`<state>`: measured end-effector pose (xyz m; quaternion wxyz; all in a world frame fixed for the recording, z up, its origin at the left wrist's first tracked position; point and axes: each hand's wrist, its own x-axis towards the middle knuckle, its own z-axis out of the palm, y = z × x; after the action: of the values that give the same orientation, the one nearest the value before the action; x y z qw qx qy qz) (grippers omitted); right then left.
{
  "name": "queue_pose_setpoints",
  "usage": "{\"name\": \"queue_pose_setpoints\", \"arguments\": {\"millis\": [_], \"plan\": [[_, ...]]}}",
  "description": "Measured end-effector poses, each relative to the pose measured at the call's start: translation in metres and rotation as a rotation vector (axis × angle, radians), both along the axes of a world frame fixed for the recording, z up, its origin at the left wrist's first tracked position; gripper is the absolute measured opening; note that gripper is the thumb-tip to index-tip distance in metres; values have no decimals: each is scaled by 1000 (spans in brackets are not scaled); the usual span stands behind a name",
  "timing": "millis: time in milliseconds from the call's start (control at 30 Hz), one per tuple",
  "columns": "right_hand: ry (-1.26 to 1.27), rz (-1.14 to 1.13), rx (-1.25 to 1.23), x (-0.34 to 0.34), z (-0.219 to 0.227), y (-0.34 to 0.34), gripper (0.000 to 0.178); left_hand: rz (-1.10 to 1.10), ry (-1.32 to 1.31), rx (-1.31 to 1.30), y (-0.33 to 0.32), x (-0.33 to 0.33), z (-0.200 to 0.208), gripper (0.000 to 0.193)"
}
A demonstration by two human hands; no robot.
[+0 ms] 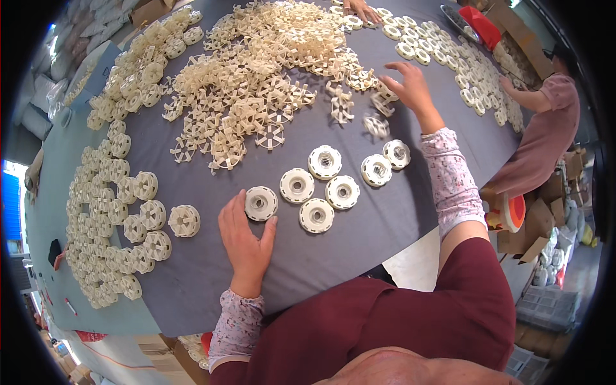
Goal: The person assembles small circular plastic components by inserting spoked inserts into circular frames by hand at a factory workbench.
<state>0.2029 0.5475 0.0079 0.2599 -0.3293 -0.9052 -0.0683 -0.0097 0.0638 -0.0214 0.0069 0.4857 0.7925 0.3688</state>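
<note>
My left hand (246, 247) has its thumb and fingers around the edge of a cream round plastic disc (261, 203) lying on the grey cloth. Several similar discs stand close by, such as a round disc (297, 185) to its right; coil springs show in the centres of some. Further right lie two more, including a disc with a spring (376, 171). My right hand (410, 90) is open, fingers spread, beside a spoked plastic piece (384, 101) at the edge of the heap. Below it, another spoked piece (376, 126) is blurred by motion.
A large heap of loose spoked pieces (256, 83) covers the far middle. Assembled round parts (96, 218) crowd the left. Cream rings (443, 54) spread far right, where another person (545, 122) works. Another person's hand (362, 9) reaches in at the far edge.
</note>
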Motion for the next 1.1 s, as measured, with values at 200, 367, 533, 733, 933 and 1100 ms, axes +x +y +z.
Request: {"name": "queue_pose_setpoints", "arguments": {"millis": [200, 367, 533, 733, 933, 1100], "plan": [[24, 57, -668, 35, -10, -38, 61, 21, -7, -23, -4, -1, -1, 76], [178, -58, -643, 55, -3, -73, 50, 24, -4, -29, -6, 1, 0, 76], [13, -49, -334, 107, -31, -86, 41, 4, -4, -21, -7, 1, -2, 75], [448, -231, -452, 133, -33, -124, 37, 140, 125, 20, -8, 8, 3, 70], [31, 109, -286, 166, -16, -198, 53, -74, -241, 35, 5, 69, 20, 71], [50, 87, -383, 180, -7, -192, 59, -113, -102, 23, 21, 82, 10, 76]]}}
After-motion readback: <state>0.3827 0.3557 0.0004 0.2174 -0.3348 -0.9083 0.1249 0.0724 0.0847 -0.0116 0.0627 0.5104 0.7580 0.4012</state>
